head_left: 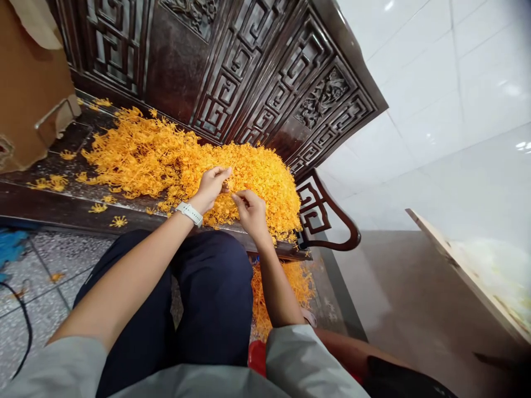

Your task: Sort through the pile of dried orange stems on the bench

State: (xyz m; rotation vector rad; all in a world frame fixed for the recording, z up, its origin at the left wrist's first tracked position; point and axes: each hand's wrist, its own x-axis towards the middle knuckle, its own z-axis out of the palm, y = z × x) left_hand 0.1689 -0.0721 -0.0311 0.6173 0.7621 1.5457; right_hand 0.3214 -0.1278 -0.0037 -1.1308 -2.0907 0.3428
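Note:
A long heap of small yellow-orange pieces (pixel 145 152), spidery with thin arms, covers the seat of a dark carved wooden bench (pixel 174 72). Over the front of the heap, my left hand (pixel 211 188) is closed, thumb and fingertips together, with a pale watch on the wrist. My right hand (pixel 252 213) faces it a short gap away, thumb and forefinger in a pinch. Whatever sits between the fingertips of either hand is too small to tell against the same-coloured heap. Both hands are above the pieces, close to the bench's front edge.
A cardboard box (pixel 33 99) stands on the bench's left end. More orange pieces (pixel 296 282) lie below the bench's right end, near a red object (pixel 257 356). Another person's limb (pixel 357 354) shows at lower right. A wooden board edge (pixel 456 257) juts in at right.

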